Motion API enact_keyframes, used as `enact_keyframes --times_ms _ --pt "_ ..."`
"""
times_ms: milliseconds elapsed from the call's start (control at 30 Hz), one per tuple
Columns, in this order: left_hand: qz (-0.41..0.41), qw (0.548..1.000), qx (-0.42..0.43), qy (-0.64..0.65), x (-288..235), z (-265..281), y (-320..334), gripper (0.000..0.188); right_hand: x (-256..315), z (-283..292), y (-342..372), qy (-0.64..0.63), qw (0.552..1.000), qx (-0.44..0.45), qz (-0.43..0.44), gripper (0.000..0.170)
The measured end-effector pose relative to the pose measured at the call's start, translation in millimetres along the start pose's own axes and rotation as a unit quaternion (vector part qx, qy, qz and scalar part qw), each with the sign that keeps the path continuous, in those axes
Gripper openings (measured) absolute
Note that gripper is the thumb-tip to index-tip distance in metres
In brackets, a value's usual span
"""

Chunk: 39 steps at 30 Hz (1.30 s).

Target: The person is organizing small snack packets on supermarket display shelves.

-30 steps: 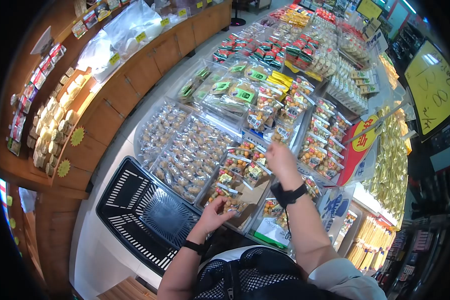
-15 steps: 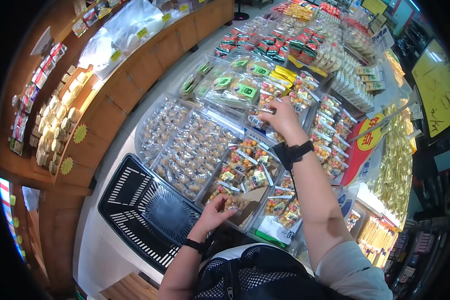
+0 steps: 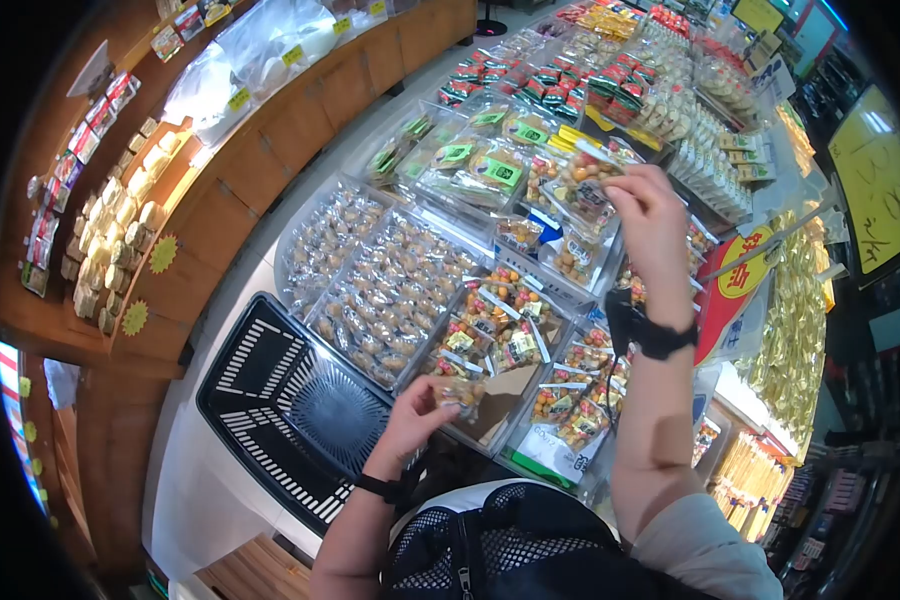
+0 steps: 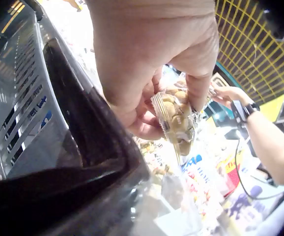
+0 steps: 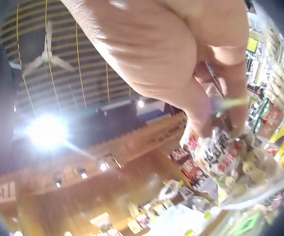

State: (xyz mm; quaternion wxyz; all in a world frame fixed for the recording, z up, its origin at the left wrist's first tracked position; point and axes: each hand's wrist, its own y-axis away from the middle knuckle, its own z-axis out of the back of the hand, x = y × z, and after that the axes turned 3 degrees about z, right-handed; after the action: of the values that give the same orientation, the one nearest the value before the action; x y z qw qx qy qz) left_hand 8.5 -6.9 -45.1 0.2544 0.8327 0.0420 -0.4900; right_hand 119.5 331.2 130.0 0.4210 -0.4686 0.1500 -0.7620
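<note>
Along the surface's (image 3: 448, 230) near-left edge lies a black basket (image 3: 335, 412). Fingers of the right hand (image 3: 655, 228) pinch a snack bag (image 3: 582, 200) raised over the middle; well apart, the left hand's (image 3: 415, 420) pinch a transparent bag (image 3: 462, 396) by the near edge.

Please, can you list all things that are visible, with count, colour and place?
Shopping basket: one, black, head view, lower left
Far held packet: one, clear with mixed-colour contents, centre right
Near held packet: one, clear with tan contents, lower centre
Snack packets: many, orange and red, centre
Wrapped snacks: many, brown, beside the shopping basket
Green-labelled bags: several, clear, upper centre
Distant packets: many, mixed colours, top centre
Gold wrappers: many, gold, right side
Large sign: one, yellow, far right
Counter: one, brown wood, left
Star tags: two, yellow, counter front
Ceiling fan: one, white, right wrist view
Mesh bag: one, black, bottom centre
Left hand: one, bare, lower centre
Right hand: one, bare, centre right
</note>
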Motion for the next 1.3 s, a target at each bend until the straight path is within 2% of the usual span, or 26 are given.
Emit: enact_keyframes --times_ms 33,67,133,167,233,300,367,400,433,467,533,600,633,700,733,767,833,867,900,1000,1100,1133,1167,1233,1300 --pt "-0.002 1.0 -0.016 0.016 -6 4 5 0.037 18 14 7 -0.055 0.996 0.02 -0.065 0.008" --pt "-0.023 0.999 -0.03 0.005 -8 10 10 0.037 23 17 20 -0.053 0.996 0.023 -0.066 0.008" --pt "-0.047 0.996 -0.068 0.022 -15 19 19 0.039 35 20 41 -0.207 0.949 0.188 -0.148 0.009" --pt "-0.067 0.995 -0.074 0.026 -14 23 21 0.039 33 8 55 -0.224 0.917 0.248 -0.217 0.01" --pt "-0.07 0.995 -0.068 0.016 -24 21 29 0.039 25 -21 87 -0.139 0.903 0.348 -0.211 0.011" --pt "-0.071 0.995 -0.065 0.008 -30 20 37 0.039 5 -49 123 -0.147 0.86 0.391 -0.293 0.014" --pt "-0.001 1.0 -0.011 -0.003 -30 11 40 0.044 -8 -61 144 -0.137 0.806 0.437 -0.376 0.016" --pt "0.008 0.998 0.034 -0.052 -26 9 36 0.043 -13 -66 153 -0.137 0.806 0.44 -0.373 0.016" --pt "0.028 0.995 0.066 -0.069 -20 4 33 0.043 -16 -69 161 -0.084 0.813 0.462 -0.345 0.017" --pt "0.011 0.991 0.094 -0.1 -13 -2 28 0.044 -20 -71 168 -0.03 0.818 0.481 -0.315 0.018" --pt "-0.012 0.984 0.122 -0.126 4 -14 10 0.044 -15 -71 176 -0.054 0.81 0.478 -0.337 0.018" --pt "-0.041 0.953 0.16 -0.252 20 -21 -11 0.045 -15 -70 180 -0.108 0.793 0.472 -0.37 0.018" --pt "-0.046 0.954 0.159 -0.251 27 -25 -19 0.045 -10 -67 172 -0.106 0.794 0.473 -0.367 0.018" --pt "-0.034 0.948 0.111 -0.296 40 -29 -32 0.047 -5 -58 155 -0.014 0.834 0.423 -0.353 0.02" --pt "-0.044 0.945 0.09 -0.31 43 -30 -35 0.048 -19 -65 157 0.084 0.883 0.374 -0.269 0.022" --pt "-0.047 0.945 0.095 -0.31 47 -31 -37 0.048 -33 -67 163 0.088 0.884 0.371 -0.27 0.022" --pt "-0.059 0.936 0.068 -0.342 52 -32 -39 0.048 -30 -76 159 0.27 0.832 0.369 -0.314 0.022" --pt "-0.059 0.935 0.069 -0.344 55 -31 -40 0.048 -26 -82 161 0.278 0.814 0.394 -0.324 0.022" --pt "-0.052 0.938 0.061 -0.338 58 -30 -39 0.048 -31 -90 169 0.276 0.815 0.394 -0.324 0.022" --pt "-0.036 0.945 0.046 -0.32 55 -32 -35 0.047 -44 -113 194 0.276 0.849 0.347 -0.286 0.017" --pt "-0.036 0.951 0.03 -0.307 54 -33 -36 0.046 -30 -104 169 0.239 0.858 0.363 -0.276 0.015" --pt "-0.046 0.951 0.022 -0.304 54 -34 -38 0.046 -38 -104 169 0.226 0.892 0.314 -0.235 0.012" --pt "-0.043 0.951 0.023 -0.304 55 -37 -41 0.046 -41 -105 167 0.225 0.891 0.315 -0.237 0.012" --pt "-0.079 0.955 0.009 -0.287 55 -42 -51 0.045 -45 -103 159 0.169 0.953 0.24 -0.078 0.01" --pt "-0.07 0.948 0.018 -0.31 53 -46 -59 0.044 -41 -105 155 0.174 0.955 0.231 -0.067 0.007"
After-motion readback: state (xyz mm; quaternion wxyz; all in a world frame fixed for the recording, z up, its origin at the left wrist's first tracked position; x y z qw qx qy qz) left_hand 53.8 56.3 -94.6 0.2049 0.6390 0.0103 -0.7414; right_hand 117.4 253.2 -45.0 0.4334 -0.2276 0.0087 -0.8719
